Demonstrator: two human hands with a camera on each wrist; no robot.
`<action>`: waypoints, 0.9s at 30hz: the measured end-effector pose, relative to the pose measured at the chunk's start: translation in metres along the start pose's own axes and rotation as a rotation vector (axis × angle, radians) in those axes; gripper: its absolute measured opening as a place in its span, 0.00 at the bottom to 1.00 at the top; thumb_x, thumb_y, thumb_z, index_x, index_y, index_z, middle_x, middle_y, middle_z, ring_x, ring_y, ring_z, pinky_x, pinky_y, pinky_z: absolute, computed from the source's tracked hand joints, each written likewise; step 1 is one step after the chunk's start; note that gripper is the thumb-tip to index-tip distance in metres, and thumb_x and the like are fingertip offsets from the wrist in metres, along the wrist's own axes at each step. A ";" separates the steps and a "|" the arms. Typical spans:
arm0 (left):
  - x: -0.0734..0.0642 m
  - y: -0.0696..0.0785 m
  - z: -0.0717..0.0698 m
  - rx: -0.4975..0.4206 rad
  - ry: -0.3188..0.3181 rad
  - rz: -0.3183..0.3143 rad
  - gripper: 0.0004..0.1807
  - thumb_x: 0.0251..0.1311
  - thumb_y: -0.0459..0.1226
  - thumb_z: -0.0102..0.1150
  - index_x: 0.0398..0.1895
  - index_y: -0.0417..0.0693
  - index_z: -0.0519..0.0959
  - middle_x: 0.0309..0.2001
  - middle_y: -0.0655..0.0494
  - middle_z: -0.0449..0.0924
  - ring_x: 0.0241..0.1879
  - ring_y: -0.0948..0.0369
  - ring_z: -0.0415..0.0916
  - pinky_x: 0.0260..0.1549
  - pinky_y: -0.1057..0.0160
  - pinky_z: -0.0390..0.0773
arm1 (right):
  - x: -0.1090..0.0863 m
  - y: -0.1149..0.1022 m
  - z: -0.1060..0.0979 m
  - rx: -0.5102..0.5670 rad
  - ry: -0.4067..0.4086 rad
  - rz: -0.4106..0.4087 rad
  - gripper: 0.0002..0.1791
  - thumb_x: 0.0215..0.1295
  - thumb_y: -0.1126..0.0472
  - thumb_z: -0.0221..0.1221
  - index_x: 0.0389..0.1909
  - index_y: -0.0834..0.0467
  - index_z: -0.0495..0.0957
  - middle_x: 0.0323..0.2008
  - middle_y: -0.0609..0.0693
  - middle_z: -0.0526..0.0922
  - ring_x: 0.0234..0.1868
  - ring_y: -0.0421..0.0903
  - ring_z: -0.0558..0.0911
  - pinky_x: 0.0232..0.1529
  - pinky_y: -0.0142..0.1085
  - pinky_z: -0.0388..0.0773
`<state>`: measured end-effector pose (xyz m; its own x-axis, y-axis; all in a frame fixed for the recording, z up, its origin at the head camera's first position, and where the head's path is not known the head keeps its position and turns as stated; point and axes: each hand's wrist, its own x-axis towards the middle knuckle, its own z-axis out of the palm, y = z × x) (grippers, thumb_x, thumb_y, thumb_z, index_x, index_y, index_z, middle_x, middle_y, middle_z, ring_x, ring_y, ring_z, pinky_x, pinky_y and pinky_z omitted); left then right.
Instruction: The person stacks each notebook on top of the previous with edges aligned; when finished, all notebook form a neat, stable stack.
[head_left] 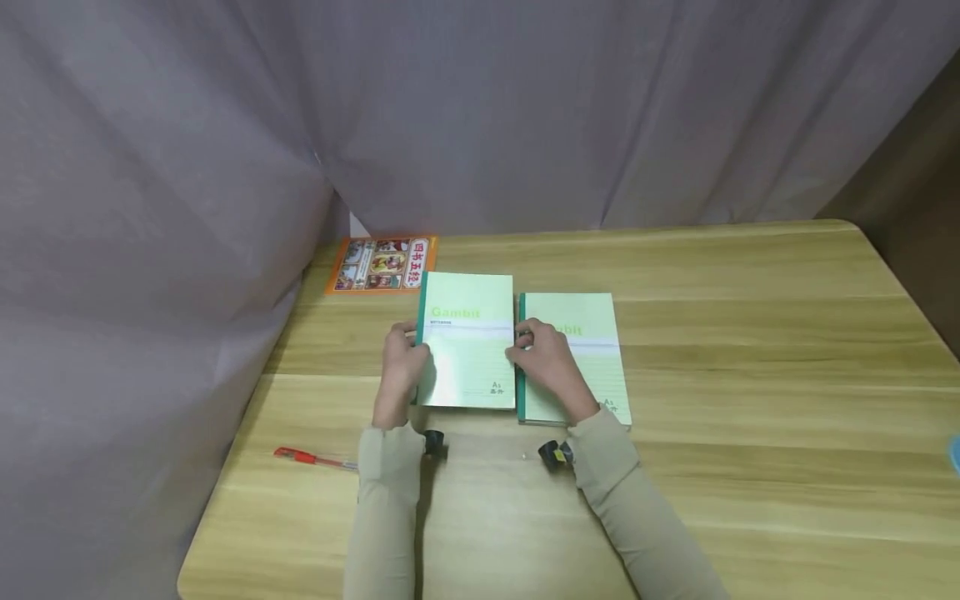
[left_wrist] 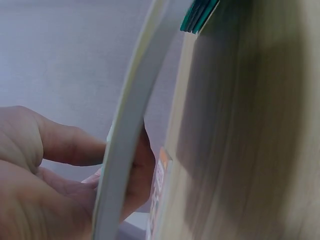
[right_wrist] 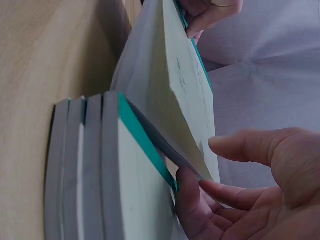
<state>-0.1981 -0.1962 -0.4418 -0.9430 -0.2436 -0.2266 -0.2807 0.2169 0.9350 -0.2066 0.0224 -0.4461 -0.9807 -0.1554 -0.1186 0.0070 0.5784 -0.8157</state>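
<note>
A pale green notebook (head_left: 471, 358) with a dark green spine is held between both hands, raised off the table in the left wrist view. My left hand (head_left: 401, 367) grips its spine edge, thumb on the cover and fingers underneath. On the opposite edge, my right hand (head_left: 551, 362) holds it with the fingers under the pages and the thumb at the cover. Directly to the right lies a stack of similar notebooks (right_wrist: 82, 170), several thick, partly covered by the right hand in the head view.
An orange picture book (head_left: 382, 265) lies at the table's back left, its corner behind the held notebook. A red pen (head_left: 303, 456) lies left of the left forearm. Grey curtains (head_left: 480, 108) hang along the back and left. A blue object (head_left: 955, 454) shows at the right edge.
</note>
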 end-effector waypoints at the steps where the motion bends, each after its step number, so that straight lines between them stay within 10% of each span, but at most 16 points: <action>1: 0.000 0.000 0.001 -0.005 0.001 -0.001 0.32 0.58 0.19 0.43 0.70 0.27 0.61 0.56 0.30 0.74 0.54 0.40 0.75 0.51 0.47 0.78 | 0.000 0.000 0.000 -0.004 -0.005 0.001 0.27 0.64 0.61 0.61 0.61 0.71 0.73 0.47 0.63 0.84 0.52 0.60 0.81 0.54 0.51 0.78; 18: -0.004 0.011 -0.010 -0.131 -0.062 0.012 0.29 0.65 0.21 0.43 0.71 0.28 0.58 0.56 0.31 0.73 0.52 0.43 0.74 0.50 0.50 0.76 | -0.001 -0.004 -0.003 0.012 -0.048 0.002 0.28 0.70 0.59 0.57 0.64 0.73 0.70 0.50 0.64 0.83 0.51 0.58 0.82 0.55 0.50 0.77; 27: -0.002 0.012 -0.008 -0.189 -0.101 0.041 0.28 0.65 0.21 0.47 0.69 0.27 0.61 0.55 0.31 0.77 0.53 0.41 0.78 0.51 0.49 0.79 | -0.004 -0.002 -0.005 0.089 -0.070 -0.009 0.27 0.71 0.64 0.55 0.66 0.73 0.67 0.44 0.63 0.83 0.29 0.49 0.86 0.39 0.40 0.82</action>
<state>-0.1980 -0.2003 -0.4279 -0.9687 -0.1407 -0.2046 -0.2122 0.0409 0.9764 -0.2033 0.0257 -0.4411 -0.9649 -0.2173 -0.1474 0.0184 0.5041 -0.8634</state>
